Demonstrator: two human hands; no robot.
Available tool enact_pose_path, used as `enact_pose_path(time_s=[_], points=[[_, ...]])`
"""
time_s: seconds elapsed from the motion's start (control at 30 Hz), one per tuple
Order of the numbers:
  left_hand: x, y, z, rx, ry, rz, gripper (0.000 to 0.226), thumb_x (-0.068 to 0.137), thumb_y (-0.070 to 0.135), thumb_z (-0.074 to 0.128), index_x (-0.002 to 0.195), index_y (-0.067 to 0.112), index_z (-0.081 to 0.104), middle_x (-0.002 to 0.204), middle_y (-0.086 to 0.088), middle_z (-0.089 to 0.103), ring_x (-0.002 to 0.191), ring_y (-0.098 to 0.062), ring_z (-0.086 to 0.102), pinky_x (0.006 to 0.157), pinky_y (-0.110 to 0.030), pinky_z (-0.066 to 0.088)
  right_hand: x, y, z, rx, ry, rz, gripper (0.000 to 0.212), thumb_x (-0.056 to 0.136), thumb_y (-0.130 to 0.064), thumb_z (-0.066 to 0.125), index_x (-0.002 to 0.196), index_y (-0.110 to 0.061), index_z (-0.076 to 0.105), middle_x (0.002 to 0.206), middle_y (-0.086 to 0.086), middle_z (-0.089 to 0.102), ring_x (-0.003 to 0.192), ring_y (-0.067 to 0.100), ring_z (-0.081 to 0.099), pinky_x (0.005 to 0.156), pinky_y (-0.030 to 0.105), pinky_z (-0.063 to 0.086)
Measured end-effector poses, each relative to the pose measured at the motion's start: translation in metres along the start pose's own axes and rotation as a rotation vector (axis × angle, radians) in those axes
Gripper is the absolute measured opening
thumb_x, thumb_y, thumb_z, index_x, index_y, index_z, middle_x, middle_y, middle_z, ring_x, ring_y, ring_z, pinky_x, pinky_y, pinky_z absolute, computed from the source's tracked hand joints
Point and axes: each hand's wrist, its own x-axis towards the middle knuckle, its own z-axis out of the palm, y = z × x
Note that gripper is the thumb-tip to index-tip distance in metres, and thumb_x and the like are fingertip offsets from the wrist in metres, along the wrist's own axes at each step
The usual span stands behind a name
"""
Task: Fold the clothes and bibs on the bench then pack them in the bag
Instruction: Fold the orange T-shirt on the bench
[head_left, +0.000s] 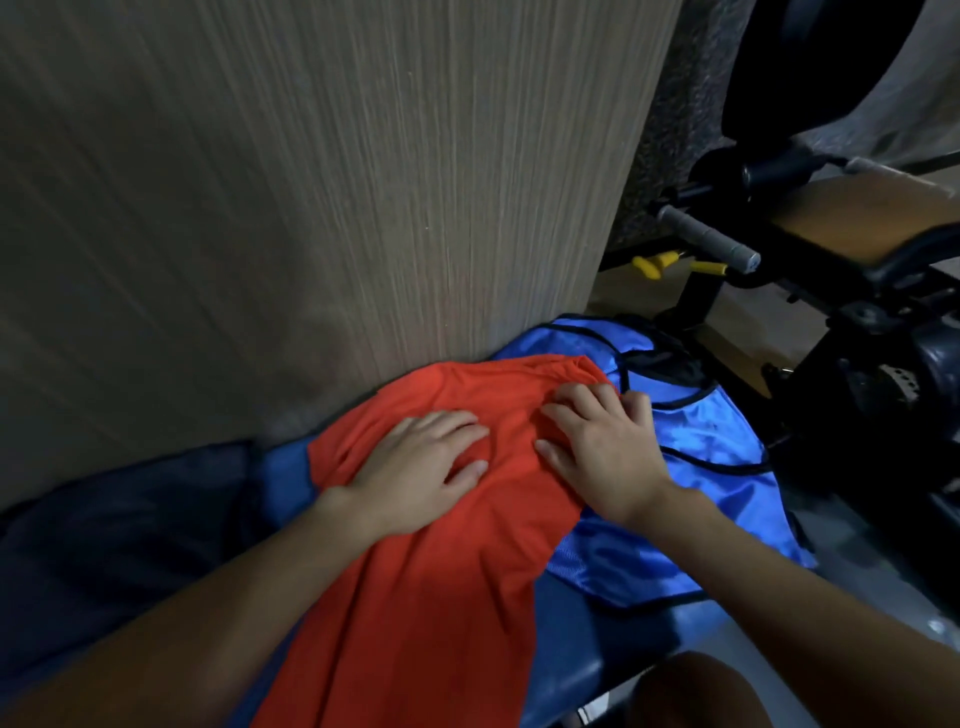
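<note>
The orange-red fabric garment (431, 597) lies lengthwise on the padded blue bench (597, 639), its far end overlapping a shiny blue bib (717, 467), with the left hand (421, 467) flat and relaxed on it and the right hand (602, 452) resting bent fingers there, grip unclear.

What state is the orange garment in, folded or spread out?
Spread out: the orange garment lies flat on the bench, partly over the blue bib, left hand and right hand resting on it. Folded-under edges: cannot tell.
</note>
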Motion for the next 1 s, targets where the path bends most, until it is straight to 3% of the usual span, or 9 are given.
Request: enact_pose_path(time_s=[0.17,0.37,0.47,0.57,0.7,0.77,0.83,0.93,1.0], points=[[-0.020,0.008,-0.006,-0.061,0.035,-0.054,0.061,0.092,0.053,0.029,0.135,0.022,0.058,0.147,0.000,0.051,0.136,-0.018,0.045,0.112,-0.035,0.034,-0.009,-0.011,-0.014,-0.038,-0.009,-0.012,0.043,0.087,-0.053,0.044,0.112,-0.026,0.066,0.120,-0.006,0.060,0.112,0.024,0.053,0.092,0.046,0.031],[-0.116,0.015,-0.016,-0.138,0.185,-0.207,0.046,0.089,0.042,0.043,0.122,0.019,0.066,0.128,0.002,0.059,0.118,-0.021,0.055,0.098,-0.041,0.048,-0.048,-0.078,-0.038,0.099,-0.068,-0.204,0.043,0.089,-0.049,0.042,0.117,-0.026,0.064,0.116,-0.004,0.061,0.104,0.023,0.056,0.085,0.042,0.035],[-0.177,0.018,-0.011,-0.120,0.211,-0.323,0.044,0.086,0.046,0.046,0.117,0.021,0.066,0.116,0.005,0.060,0.107,-0.020,0.057,0.090,-0.040,0.048,-0.079,-0.124,-0.041,0.189,-0.153,-0.327,0.045,0.088,-0.049,0.039,0.121,-0.026,0.061,0.116,-0.004,0.061,0.101,0.020,0.057,0.083,0.039,0.036],[-0.235,0.021,-0.002,-0.092,0.200,-0.475,0.049,0.081,0.058,0.050,0.111,0.023,0.066,0.109,0.006,0.062,0.101,-0.020,0.056,0.084,-0.041,0.047,-0.106,-0.162,-0.039,0.248,-0.340,-0.480,0.055,0.087,-0.054,0.035,0.132,-0.028,0.051,0.135,-0.004,0.054,0.119,0.020,0.051,0.095,0.045,0.042],[-0.287,0.021,0.011,-0.096,0.152,-0.557,0.054,0.074,0.071,0.050,0.098,0.025,0.068,0.102,0.010,0.058,0.097,-0.018,0.056,0.083,-0.040,0.046,-0.126,-0.183,-0.026,0.242,-0.574,-0.481,0.077,0.081,-0.067,0.016,0.151,-0.036,0.023,0.162,-0.003,0.016,0.149,0.020,0.013,0.117,0.051,0.014],[-0.297,0.020,0.013,-0.142,0.157,-0.576,0.048,0.074,0.071,0.052,0.090,0.028,0.066,0.099,0.014,0.053,0.096,-0.014,0.051,0.087,-0.036,0.042,-0.133,-0.188,-0.015,0.198,-0.586,-0.470,0.074,0.084,-0.068,0.020,0.151,-0.037,0.022,0.163,-0.003,0.015,0.150,0.022,0.014,0.116,0.060,0.016],[-0.296,0.019,0.013,-0.192,0.190,-0.591,0.033,0.078,0.060,0.066,0.083,0.027,0.064,0.094,0.015,0.051,0.093,-0.012,0.049,0.089,-0.035,0.039,-0.134,-0.193,-0.009,0.148,-0.559,-0.455,0.066,0.089,-0.065,0.026,0.149,-0.036,0.028,0.161,0.000,0.025,0.147,0.026,0.026,0.109,0.066,0.028],[-0.289,0.011,0.010,-0.218,0.195,-0.615,0.019,0.085,0.034,0.076,0.078,0.027,0.059,0.080,0.015,0.053,0.085,-0.017,0.056,0.085,-0.040,0.042,-0.127,-0.198,0.003,0.154,-0.575,-0.421,0.074,0.085,-0.068,0.003,0.153,-0.041,0.002,0.165,-0.006,-0.007,0.151,0.021,-0.007,0.118,0.060,-0.002],[-0.281,-0.001,0.002,-0.237,0.187,-0.643,0.024,0.086,0.029,0.075,0.076,0.030,0.053,0.066,0.014,0.050,0.076,-0.020,0.061,0.079,-0.037,0.040,-0.120,-0.204,0.004,0.164,-0.594,-0.396,0.078,0.080,-0.069,-0.006,0.153,-0.042,-0.007,0.163,-0.008,-0.019,0.149,0.019,-0.018,0.117,0.057,-0.011]])
